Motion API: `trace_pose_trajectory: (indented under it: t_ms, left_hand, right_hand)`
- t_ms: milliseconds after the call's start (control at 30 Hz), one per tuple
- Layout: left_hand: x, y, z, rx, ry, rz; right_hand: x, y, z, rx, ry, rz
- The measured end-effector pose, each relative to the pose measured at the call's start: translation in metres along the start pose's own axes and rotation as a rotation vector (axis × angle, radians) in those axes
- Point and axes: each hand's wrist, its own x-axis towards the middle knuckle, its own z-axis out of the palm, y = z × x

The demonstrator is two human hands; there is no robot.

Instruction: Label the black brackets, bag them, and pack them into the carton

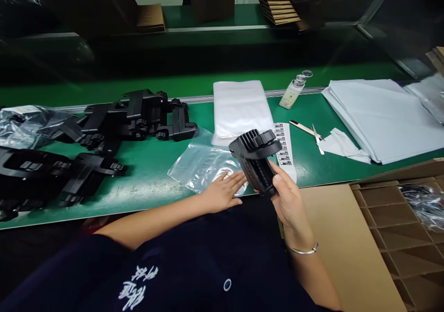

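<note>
My right hand (289, 198) grips a black plastic clamp-like part (256, 164) with a ribbed top and a round knob, held up over the table's front edge. Its fingers wrap round the lower end of the part. My left hand (225, 191) lies flat with fingers stretched out on a clear plastic bag (197, 164), just left of the black part. Behind them is a stack of translucent bags (241, 106). A sheet of printed labels (285, 150) lies partly behind the black part.
More black parts (138, 117) lie in piles at left, near a wrapped bundle (31, 122). At right are a bottle (294, 92), a cutter (305, 129), scissors (317, 140) and white sheets (385, 117). A divided carton (398, 228) stands below, front right.
</note>
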Motion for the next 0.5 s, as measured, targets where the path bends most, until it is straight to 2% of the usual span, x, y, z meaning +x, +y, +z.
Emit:
trace_pose_trajectory:
  t_ms: [133,267,333,433,500]
  left_hand:
    - [-0.015,-0.007,-0.006,0.03,-0.011,-0.088]
    - [-0.028,-0.008,-0.008,-0.029,-0.06,-0.011]
    - [-0.026,-0.019,-0.013,-0.041,-0.066,-0.057]
    - [-0.013,-0.038,-0.023,-0.019,0.047,-0.252]
    - [-0.002,-0.042,-0.029,-0.021,0.152,-0.321]
  right_hand:
    - [-0.003,-0.002,-0.002,0.021,0.002,-0.034]
    - [-0.001,0.003,-0.006,0.02,0.011,-0.031]
    - [0.001,0.008,-0.009,-0.005,0.003,-0.042]
    - [0.007,0.02,-0.016,-0.037,-0.036,-0.099]
    - [0.012,0.03,-0.022,-0.067,-0.043,-0.178]
